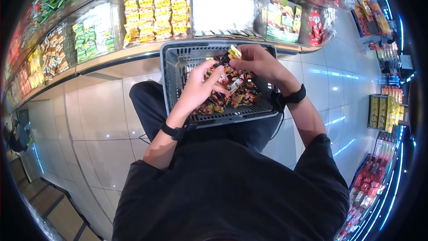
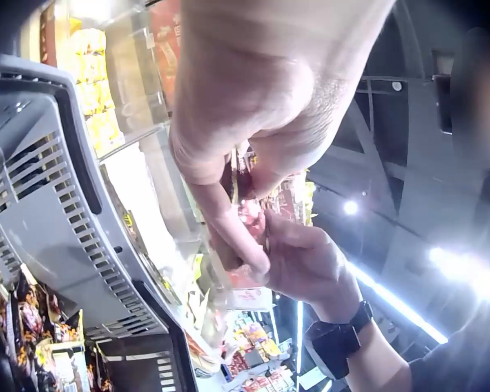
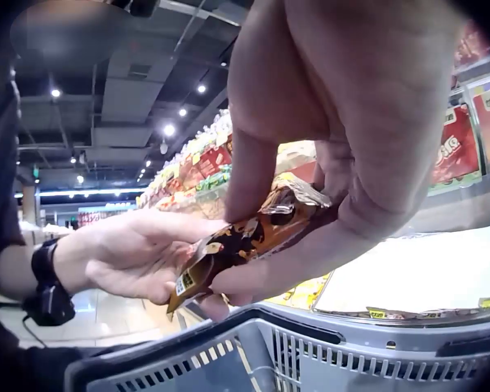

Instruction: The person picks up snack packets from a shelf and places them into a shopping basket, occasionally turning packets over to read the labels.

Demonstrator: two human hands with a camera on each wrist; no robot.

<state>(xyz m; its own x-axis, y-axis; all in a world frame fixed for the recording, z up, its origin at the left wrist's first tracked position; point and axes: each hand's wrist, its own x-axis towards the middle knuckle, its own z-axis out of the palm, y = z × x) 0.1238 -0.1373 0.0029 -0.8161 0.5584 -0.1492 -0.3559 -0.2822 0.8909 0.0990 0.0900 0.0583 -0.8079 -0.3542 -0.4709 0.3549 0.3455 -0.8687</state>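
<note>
Between my two hands is a small snack packet (image 3: pixel 257 229), dark brown with orange print and a crimped silvery end. My right hand (image 1: pixel 256 60) grips its upper part, thumb and fingers curled round it in the right wrist view. At the other end, the fingers of my left hand (image 1: pixel 200 85) pinch it. Both hands are above the grey plastic basket (image 1: pixel 167 80), towards its far side. Inside the basket lies a pile of similar dark packets (image 1: pixel 243 96). The left wrist view shows both sets of fingers meeting, with most of the packet hidden behind them.
Beyond the basket runs a display shelf with yellow packets (image 1: pixel 156 15), a white section (image 1: pixel 225 9) and green packets (image 1: pixel 91 35). My dark-clothed knee (image 1: pixel 145 100) is beside the basket. On the right, a stand of yellow boxes (image 1: pixel 383 111) rises from the tiled floor (image 1: pixel 321 76).
</note>
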